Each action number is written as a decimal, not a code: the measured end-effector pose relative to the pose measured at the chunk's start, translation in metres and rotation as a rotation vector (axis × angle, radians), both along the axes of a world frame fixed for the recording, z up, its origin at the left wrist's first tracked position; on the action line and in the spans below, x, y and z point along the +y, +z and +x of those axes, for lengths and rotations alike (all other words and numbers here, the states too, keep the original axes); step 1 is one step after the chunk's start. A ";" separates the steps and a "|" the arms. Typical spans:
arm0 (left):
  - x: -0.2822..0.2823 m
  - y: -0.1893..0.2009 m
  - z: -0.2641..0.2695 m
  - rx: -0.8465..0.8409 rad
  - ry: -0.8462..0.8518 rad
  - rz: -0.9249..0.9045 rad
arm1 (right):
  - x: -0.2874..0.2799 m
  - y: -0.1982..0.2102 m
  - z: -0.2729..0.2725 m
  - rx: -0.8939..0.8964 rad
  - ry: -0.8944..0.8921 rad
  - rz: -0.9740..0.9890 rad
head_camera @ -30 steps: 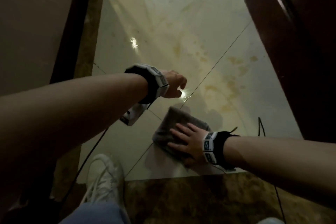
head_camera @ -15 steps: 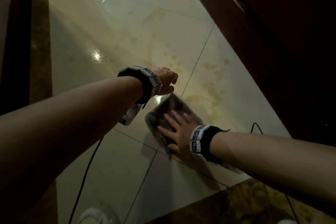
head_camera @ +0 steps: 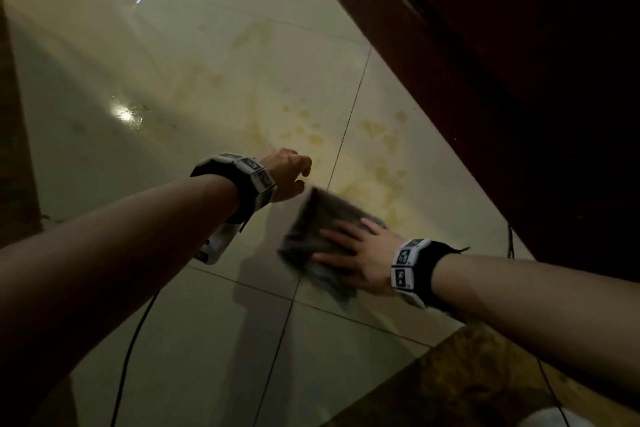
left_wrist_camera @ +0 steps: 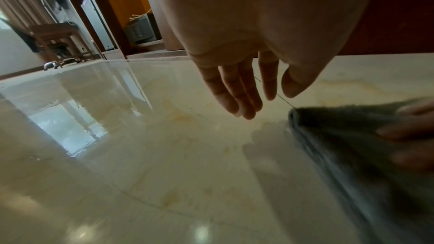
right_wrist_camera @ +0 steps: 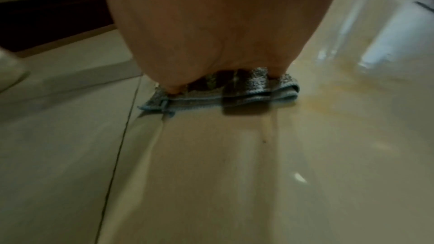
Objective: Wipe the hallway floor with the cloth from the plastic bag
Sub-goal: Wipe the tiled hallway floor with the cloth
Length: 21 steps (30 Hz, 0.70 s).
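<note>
A folded grey cloth (head_camera: 311, 232) lies flat on the glossy cream floor tiles (head_camera: 173, 114), blurred by motion. My right hand (head_camera: 349, 253) presses on it with straight, spread fingers. In the right wrist view the cloth (right_wrist_camera: 246, 88) shows under the palm, its folded edge toward the camera. The cloth (left_wrist_camera: 352, 136) fills the right side of the left wrist view. My left hand (head_camera: 294, 173) hovers just above the floor to the cloth's upper left, holding nothing; its fingers (left_wrist_camera: 237, 88) hang relaxed. Yellowish stains (head_camera: 377, 163) mark the tiles just beyond the cloth.
A dark wooden door (head_camera: 519, 80) runs along the right side, close to the cloth. A brown marble strip (head_camera: 467, 381) borders the tiles at the near right. A black cable (head_camera: 128, 357) trails under my left arm. Far down the hallway stand a chair (left_wrist_camera: 56, 38) and a small safe (left_wrist_camera: 140, 29).
My right hand has slid the cloth forward and to the right, toward the yellowish stains and the door. The left hand has stayed just above the floor beside it.
</note>
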<state>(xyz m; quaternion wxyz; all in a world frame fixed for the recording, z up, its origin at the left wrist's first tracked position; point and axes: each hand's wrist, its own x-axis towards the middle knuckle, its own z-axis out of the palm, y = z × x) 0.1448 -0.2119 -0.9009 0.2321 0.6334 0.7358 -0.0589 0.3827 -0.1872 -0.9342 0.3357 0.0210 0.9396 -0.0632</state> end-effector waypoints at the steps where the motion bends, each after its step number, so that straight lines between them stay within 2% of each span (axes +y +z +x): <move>1: -0.001 0.000 0.000 0.000 0.005 0.010 | 0.001 0.000 -0.001 -0.006 -0.067 -0.001; 3: -0.003 -0.001 0.005 0.021 -0.006 0.018 | 0.001 -0.002 0.000 0.002 -0.118 0.002; 6: 0.001 0.000 0.017 0.076 -0.097 0.038 | -0.009 -0.009 0.010 0.009 -0.067 0.049; 10: 0.012 -0.003 0.030 0.042 -0.069 0.078 | -0.023 -0.026 0.041 0.145 -0.027 -0.080; 14: 0.012 -0.010 0.036 0.048 -0.063 0.083 | -0.008 -0.021 0.079 0.146 0.214 -0.100; 15: 0.008 -0.012 0.038 0.048 -0.057 0.077 | 0.005 -0.022 0.087 0.169 0.221 -0.092; 17: 0.001 -0.017 0.040 0.037 -0.069 0.068 | 0.034 -0.019 0.102 0.133 0.129 -0.054; 21: -0.011 -0.018 0.031 0.083 -0.101 0.084 | 0.078 -0.017 0.117 0.074 -0.174 0.075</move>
